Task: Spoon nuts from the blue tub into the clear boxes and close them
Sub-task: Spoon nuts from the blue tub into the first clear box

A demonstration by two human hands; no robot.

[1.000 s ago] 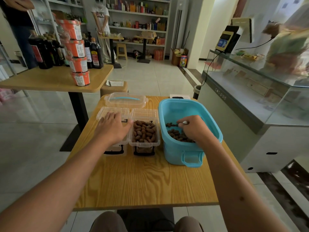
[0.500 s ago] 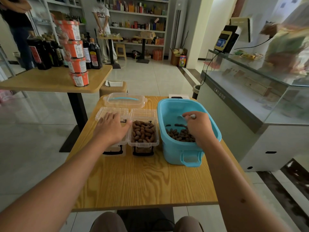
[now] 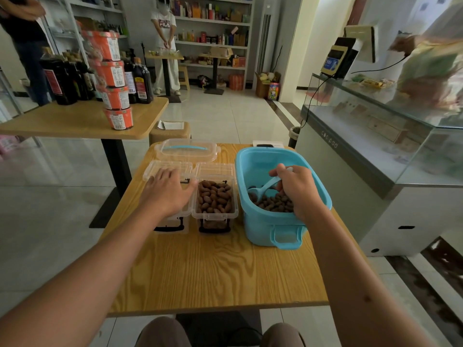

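Observation:
The blue tub [image 3: 260, 229] stands on the right of the wooden table [image 3: 215, 271], with brown nuts [image 3: 275, 205] in its bottom. My right hand [image 3: 299, 190] is inside the tub, shut on a light blue spoon [image 3: 263, 189] whose bowl dips among the nuts. Left of the tub stands a clear box [image 3: 215, 215] filled with nuts, its lid [image 3: 215, 169] hinged back. My left hand [image 3: 166, 192] lies flat on a second clear box [image 3: 172, 221] further left, hiding its inside.
A clear lid with a blue handle [image 3: 186, 149] lies at the table's far edge. A phone [image 3: 266, 145] sits behind the tub. A second table [image 3: 75, 121] with bottles and stacked orange tubs stands far left. A glass counter [image 3: 375, 136] runs along the right.
My right hand has pulled the spoon's handle up out of the nuts and tilted it, with the bowl now pointing left and down. My left hand has stayed on the left box.

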